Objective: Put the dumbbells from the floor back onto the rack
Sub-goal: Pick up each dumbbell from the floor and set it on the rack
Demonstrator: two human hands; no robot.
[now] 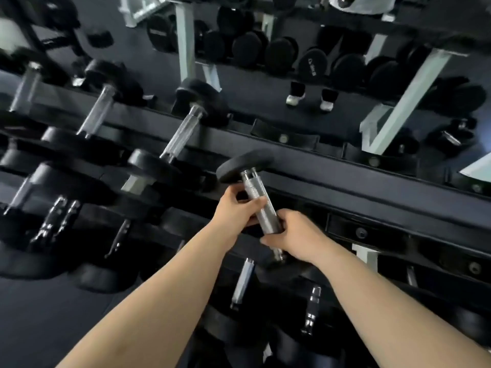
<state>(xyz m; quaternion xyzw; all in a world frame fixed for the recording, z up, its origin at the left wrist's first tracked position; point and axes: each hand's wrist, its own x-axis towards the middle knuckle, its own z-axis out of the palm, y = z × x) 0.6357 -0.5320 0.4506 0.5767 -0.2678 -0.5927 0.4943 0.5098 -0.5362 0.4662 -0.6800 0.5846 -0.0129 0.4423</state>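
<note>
A black dumbbell with a knurled silver handle (259,201) is held in both my hands in front of the rack. My left hand (236,211) grips the upper part of the handle; my right hand (289,236) grips the lower part. Its far head (243,164) is against the dark front rail of the rack's upper tier (345,168). The near head is mostly hidden below my right hand. An empty saddle (284,138) sits just beyond on that tier.
Several dumbbells (183,131) rest on the upper tier to the left. More lie on the lower tier (241,282) under my arms. A mirror behind the rack reflects other dumbbells (312,65) and white uprights (406,102).
</note>
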